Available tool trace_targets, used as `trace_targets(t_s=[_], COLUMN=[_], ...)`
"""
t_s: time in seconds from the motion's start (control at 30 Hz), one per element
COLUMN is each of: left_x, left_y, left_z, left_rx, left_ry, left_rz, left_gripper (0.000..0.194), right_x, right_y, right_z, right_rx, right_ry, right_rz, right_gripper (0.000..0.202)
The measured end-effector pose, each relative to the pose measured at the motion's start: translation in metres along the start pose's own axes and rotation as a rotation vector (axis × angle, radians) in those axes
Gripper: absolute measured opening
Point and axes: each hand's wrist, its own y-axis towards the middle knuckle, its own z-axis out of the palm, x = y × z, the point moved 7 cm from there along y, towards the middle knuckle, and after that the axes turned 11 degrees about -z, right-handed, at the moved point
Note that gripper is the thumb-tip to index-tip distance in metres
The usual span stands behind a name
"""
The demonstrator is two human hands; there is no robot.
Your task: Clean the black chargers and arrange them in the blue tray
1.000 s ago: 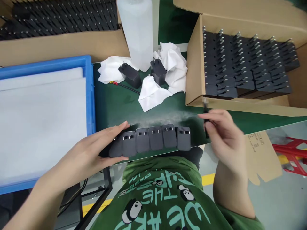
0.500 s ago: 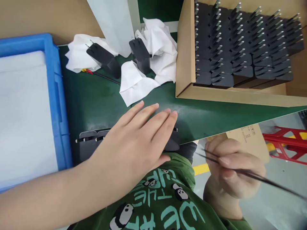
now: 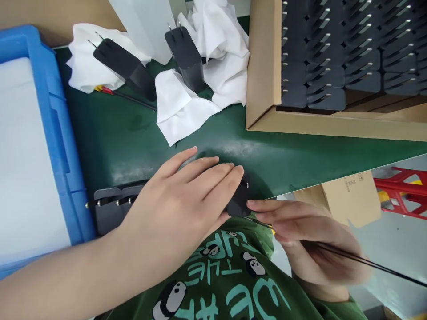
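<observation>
Across a row of black power adapters [image 3: 108,209] at the table's near edge lies my left hand [image 3: 183,200]. Its fingers are stretched out and slightly apart, and the thumb is on the near side. The palm hides the middle of the row. The end adapter [image 3: 238,200] shows past my fingertips. My right hand [image 3: 307,240] is closed around thin black tweezers [image 3: 353,258], whose long end sticks out to the lower right. Its fingertips touch or nearly touch the end adapter. The tweezer tips are by that adapter's near side, partly hidden.
Two black adapters [image 3: 125,64] [image 3: 187,55] lean on crumpled white cloths [image 3: 187,111], beside a thin tool with a red and yellow end [image 3: 106,90]. At left stands a blue tray [image 3: 62,146]. A cardboard box [image 3: 263,66] at right holds many adapters, prongs up.
My right hand has moved left with the tweezers, up to the end adapter. The left hand stays on the row. The view has shifted slightly.
</observation>
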Motion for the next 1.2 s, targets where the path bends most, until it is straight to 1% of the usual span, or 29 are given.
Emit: trace_targets(t_s=[0.07,0.1,0.23,0.43,0.73,0.93,1.07,1.2], left_x=[0.0005,0.0005,0.0001,0.0001,0.0007,0.001,0.0002,0.0003], left_y=[-0.0002,-0.0004,-0.0008,-0.0003,-0.0005,-0.0008,-0.0001,-0.0002], left_z=[-0.0005,-0.0007,-0.0011,-0.0011,-0.0003,-0.0013,-0.0008,0.0002], left_rx=[-0.008,-0.01,-0.011,-0.016,-0.002,-0.008,-0.004,0.004], left_ry=[0.001,0.001,-0.003,-0.003,-0.001,0.001,-0.001,-0.006], left_rz=[-0.007,-0.009,-0.002,0.006,-0.001,-0.006,-0.005,-0.005], left_gripper=[0.033,0.033,0.033,0.032,0.034,0.034,0.035,0.034], right_x=[0.0086,0.0103,0.0125,0.0108,0.0096,0.008,0.0073,0.0073], right_y=[0.005,0.006,0.006,0.0049,0.004,0.0047,0.0057,0.0038], right_z=[-0.002,-0.0013,0.0011,0.0026,0.0013,0.0007,-0.002,0.0], right_rx=[-0.066,-0.079,-0.133,-0.174,-0.163,-0.089,-0.118,-0.04], right_ry=[-0.034,-0.035,-0.023,-0.014,0.01,0.02,0.022,-0.01], right_rz=[-0.083,-0.093,-0.105,-0.11,-0.124,-0.143,-0.137,-0.145], right_gripper=[0.029,0.027,0.027,0.029,0.035,0.035,0.035,0.036])
